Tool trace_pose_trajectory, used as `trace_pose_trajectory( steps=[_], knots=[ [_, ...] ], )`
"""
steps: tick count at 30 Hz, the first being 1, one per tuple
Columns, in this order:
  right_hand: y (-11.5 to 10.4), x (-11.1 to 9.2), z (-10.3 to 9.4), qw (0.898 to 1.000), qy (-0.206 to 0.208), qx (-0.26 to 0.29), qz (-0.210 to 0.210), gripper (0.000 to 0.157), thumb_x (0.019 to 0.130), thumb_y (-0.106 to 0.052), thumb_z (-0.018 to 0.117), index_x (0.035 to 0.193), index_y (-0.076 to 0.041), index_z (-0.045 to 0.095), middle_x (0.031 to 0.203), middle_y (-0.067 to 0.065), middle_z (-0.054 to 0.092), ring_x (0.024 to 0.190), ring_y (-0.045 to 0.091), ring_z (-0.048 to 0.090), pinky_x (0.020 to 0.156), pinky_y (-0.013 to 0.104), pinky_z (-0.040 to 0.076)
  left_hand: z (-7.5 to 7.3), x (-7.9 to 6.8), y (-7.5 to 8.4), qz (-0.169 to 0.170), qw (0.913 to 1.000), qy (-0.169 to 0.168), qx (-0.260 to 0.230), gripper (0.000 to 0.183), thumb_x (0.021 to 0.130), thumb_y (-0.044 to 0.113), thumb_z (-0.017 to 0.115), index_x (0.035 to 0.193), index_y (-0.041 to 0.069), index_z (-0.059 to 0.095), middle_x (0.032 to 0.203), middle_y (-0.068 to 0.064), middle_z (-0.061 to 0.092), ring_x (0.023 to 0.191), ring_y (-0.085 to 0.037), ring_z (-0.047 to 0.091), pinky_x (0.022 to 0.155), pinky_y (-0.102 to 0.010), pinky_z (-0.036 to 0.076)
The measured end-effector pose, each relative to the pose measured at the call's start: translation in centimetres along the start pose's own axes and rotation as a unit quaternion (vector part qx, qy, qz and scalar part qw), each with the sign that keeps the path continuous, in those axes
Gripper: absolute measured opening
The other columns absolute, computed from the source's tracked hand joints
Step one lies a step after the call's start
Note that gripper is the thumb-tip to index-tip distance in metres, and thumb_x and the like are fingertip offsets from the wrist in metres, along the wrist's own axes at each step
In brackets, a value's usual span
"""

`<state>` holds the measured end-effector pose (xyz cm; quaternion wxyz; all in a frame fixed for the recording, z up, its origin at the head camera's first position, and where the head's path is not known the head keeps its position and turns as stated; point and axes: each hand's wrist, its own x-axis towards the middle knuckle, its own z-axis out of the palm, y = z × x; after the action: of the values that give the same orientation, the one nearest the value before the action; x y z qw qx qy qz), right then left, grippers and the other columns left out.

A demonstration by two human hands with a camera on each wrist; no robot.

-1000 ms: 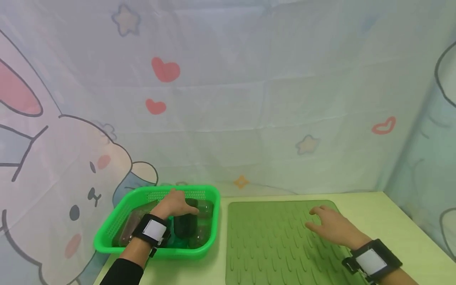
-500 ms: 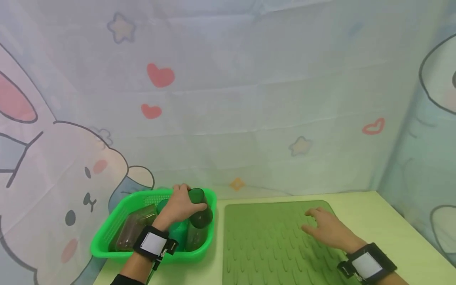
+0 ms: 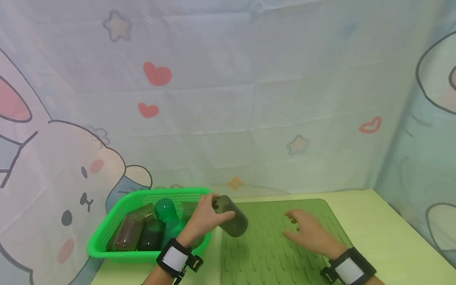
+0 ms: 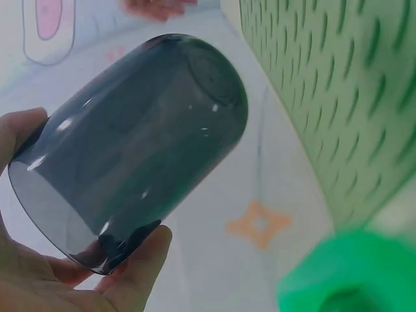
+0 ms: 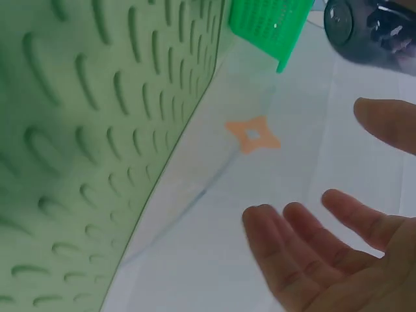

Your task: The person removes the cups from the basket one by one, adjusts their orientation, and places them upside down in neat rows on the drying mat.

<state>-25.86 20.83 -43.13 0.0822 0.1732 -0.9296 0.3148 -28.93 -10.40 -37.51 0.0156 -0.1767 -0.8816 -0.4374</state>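
A dark grey see-through cup (image 3: 233, 219) is gripped near its rim by my left hand (image 3: 206, 217), thumb on one side and fingers on the other. It hangs tilted over the left edge of the green ridged mat (image 3: 270, 253), its base pointing right and down. In the left wrist view the cup (image 4: 143, 143) fills the middle, with its open rim toward the palm. My right hand (image 3: 308, 231) hovers over the mat, fingers apart and slightly bent, holding nothing. The right wrist view shows that hand (image 5: 325, 253) with the cup's base (image 5: 341, 23) beyond it.
A bright green plastic basket (image 3: 103, 237) stands left of the mat, holding several see-through cups, among them a teal cup (image 3: 165, 209) and a dark cup (image 3: 151, 235). A printed cloth (image 3: 221, 99) hangs behind the pale yellow table (image 3: 388, 221).
My left hand has lifted the dark grey cup out of the basket and carried it right to the mat's edge. My right hand has shifted slightly left.
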Motion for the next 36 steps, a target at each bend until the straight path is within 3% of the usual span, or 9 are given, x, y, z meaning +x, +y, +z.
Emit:
trace_pose_trajectory(
  steps=[8, 13, 20, 29, 32, 36],
  knots=[
    [-2.4, 0.0, 2.0, 0.997, -0.012, 0.071, -0.009, 0.076, 0.081, -0.039, 0.075, 0.138, -0.005, 0.040, 0.130, 0.014, 0.049, 0.111, 0.030, 0.053, 0.087, 0.044, 0.050, 3.4, 0.0, -0.9, -0.053, 0.9907, -0.031, -0.122, 0.070, 0.082, 0.049, 0.070, 0.128, 0.004, 0.042, 0.123, -0.015, 0.047, 0.111, -0.031, 0.051, 0.083, -0.045, 0.048],
    [-3.2, -0.1, 2.9, 0.996, 0.011, 0.092, -0.017, 0.088, 0.079, -0.046, 0.074, 0.144, -0.007, 0.031, 0.134, 0.018, 0.045, 0.111, 0.035, 0.053, 0.086, 0.048, 0.050, 4.9, 0.4, -1.3, -0.067, 0.9820, -0.030, -0.174, 0.072, 0.083, 0.048, 0.068, 0.130, 0.001, 0.040, 0.126, -0.018, 0.045, 0.114, -0.033, 0.049, 0.086, -0.048, 0.047],
    [-4.1, 0.1, 3.3, 0.992, 0.039, 0.120, -0.028, 0.086, 0.079, -0.048, 0.073, 0.143, -0.008, 0.032, 0.133, 0.018, 0.045, 0.111, 0.032, 0.054, 0.087, 0.048, 0.048, 6.5, 0.3, -0.9, -0.092, 0.9680, -0.019, -0.233, 0.074, 0.084, 0.050, 0.067, 0.132, 0.001, 0.038, 0.120, -0.018, 0.048, 0.108, -0.032, 0.052, 0.088, -0.051, 0.044],
    [-3.8, -0.1, 3.6, 0.985, 0.051, 0.159, -0.045, 0.078, 0.081, -0.041, 0.074, 0.140, -0.008, 0.035, 0.127, 0.010, 0.049, 0.111, 0.023, 0.052, 0.088, 0.043, 0.048, 7.5, 0.0, -0.7, -0.085, 0.9285, -0.050, -0.358, 0.071, 0.090, 0.045, 0.061, 0.132, -0.006, 0.034, 0.124, -0.021, 0.044, 0.112, -0.032, 0.053, 0.097, -0.045, 0.044],
    [-3.7, -0.1, 3.4, 0.980, 0.057, 0.182, -0.055, 0.075, 0.080, -0.035, 0.076, 0.138, -0.009, 0.037, 0.126, 0.008, 0.049, 0.109, 0.023, 0.052, 0.088, 0.044, 0.048, 7.8, 0.0, -0.6, -0.081, 0.9239, -0.059, -0.369, 0.071, 0.091, 0.044, 0.060, 0.133, -0.007, 0.032, 0.126, -0.021, 0.040, 0.113, -0.032, 0.051, 0.098, -0.046, 0.043],
    [-3.7, -0.1, 3.1, 0.976, 0.067, 0.195, -0.069, 0.071, 0.078, -0.029, 0.079, 0.135, -0.010, 0.039, 0.123, 0.006, 0.051, 0.106, 0.022, 0.053, 0.087, 0.043, 0.048, 8.0, 0.2, -0.4, -0.082, 0.9248, -0.068, -0.365, 0.073, 0.092, 0.044, 0.058, 0.135, -0.008, 0.030, 0.127, -0.021, 0.038, 0.112, -0.031, 0.051, 0.098, -0.046, 0.043]
  ],
)
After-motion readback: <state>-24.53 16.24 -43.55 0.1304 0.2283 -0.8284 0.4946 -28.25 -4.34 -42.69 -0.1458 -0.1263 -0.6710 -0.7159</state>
